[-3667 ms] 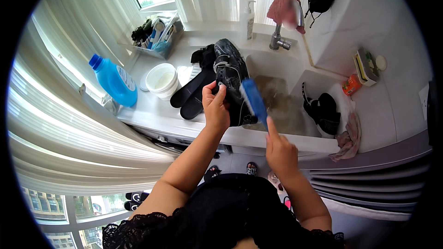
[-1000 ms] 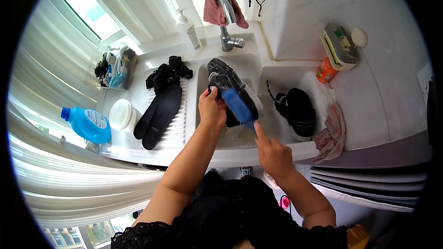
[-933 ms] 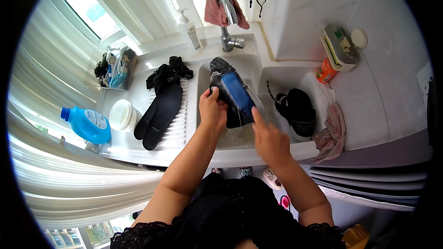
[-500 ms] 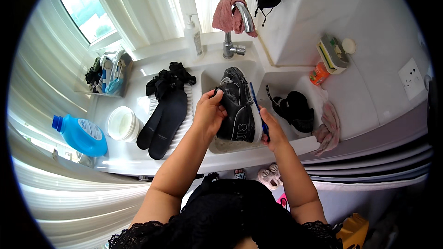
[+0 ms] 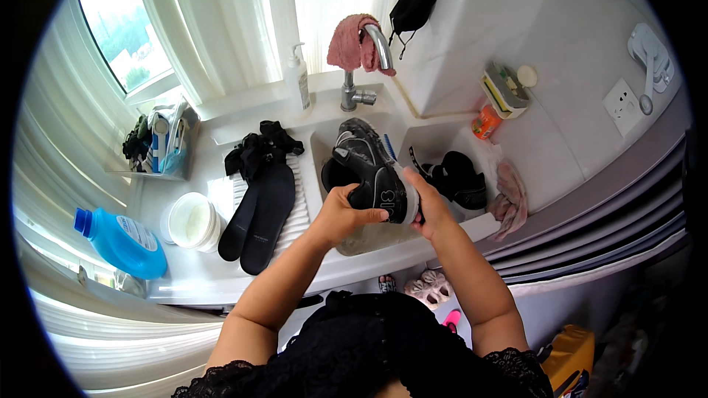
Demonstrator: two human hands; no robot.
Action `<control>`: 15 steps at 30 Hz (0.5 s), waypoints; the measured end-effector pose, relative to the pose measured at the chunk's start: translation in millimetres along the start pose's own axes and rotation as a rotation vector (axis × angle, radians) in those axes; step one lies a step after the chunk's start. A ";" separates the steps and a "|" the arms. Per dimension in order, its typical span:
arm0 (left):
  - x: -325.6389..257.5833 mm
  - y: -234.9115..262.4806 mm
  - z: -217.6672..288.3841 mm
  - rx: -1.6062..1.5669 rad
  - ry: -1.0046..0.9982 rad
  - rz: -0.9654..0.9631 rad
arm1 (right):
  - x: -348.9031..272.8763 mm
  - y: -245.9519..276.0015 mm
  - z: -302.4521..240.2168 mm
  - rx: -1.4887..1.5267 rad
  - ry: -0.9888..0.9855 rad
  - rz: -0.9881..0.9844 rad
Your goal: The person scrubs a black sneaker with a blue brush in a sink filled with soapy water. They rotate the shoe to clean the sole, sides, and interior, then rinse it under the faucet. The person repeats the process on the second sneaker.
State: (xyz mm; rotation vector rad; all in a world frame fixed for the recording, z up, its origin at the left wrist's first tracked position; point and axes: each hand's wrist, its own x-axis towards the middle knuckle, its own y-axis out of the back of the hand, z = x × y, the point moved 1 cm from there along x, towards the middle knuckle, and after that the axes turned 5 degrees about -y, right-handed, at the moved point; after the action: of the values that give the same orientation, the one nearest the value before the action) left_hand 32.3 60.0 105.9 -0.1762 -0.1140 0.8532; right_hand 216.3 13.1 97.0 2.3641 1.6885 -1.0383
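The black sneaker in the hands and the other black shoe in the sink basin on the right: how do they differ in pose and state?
The black sneaker is held above the middle basin by the left hand and the right hand; the other black shoe lies untouched in the right basin. A blue brush is against the sneaker; nothing is against the other shoe. Both are dark, low shoes.

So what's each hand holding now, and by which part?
Left hand grips the black shoe at its heel end. Right hand holds a blue brush by its handle, against the shoe's far side.
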 end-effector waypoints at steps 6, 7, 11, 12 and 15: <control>18.0 -25.3 -34.2 0.031 -0.204 0.300 | -30.6 64.3 -23.5 -0.851 0.836 0.176; 21.4 -29.3 -36.5 0.134 -0.251 0.385 | -43.6 75.6 -22.1 -0.964 0.870 0.191; 31.1 -43.4 -53.6 0.386 -0.365 0.556 | -74.4 94.2 -19.7 -1.305 0.886 0.195; 32.9 -49.1 -57.7 0.442 -0.385 0.563 | -74.1 94.0 -15.8 -1.366 0.862 0.193; 38.1 -64.8 -74.9 0.692 -0.559 0.512 | -25.9 78.2 -30.8 -1.318 0.964 0.153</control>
State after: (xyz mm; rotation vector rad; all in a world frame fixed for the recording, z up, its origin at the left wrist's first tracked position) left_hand 117.8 38.9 46.6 0.7172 -0.2947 1.3859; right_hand 293.7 -26.7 109.5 1.8662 1.4401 1.1471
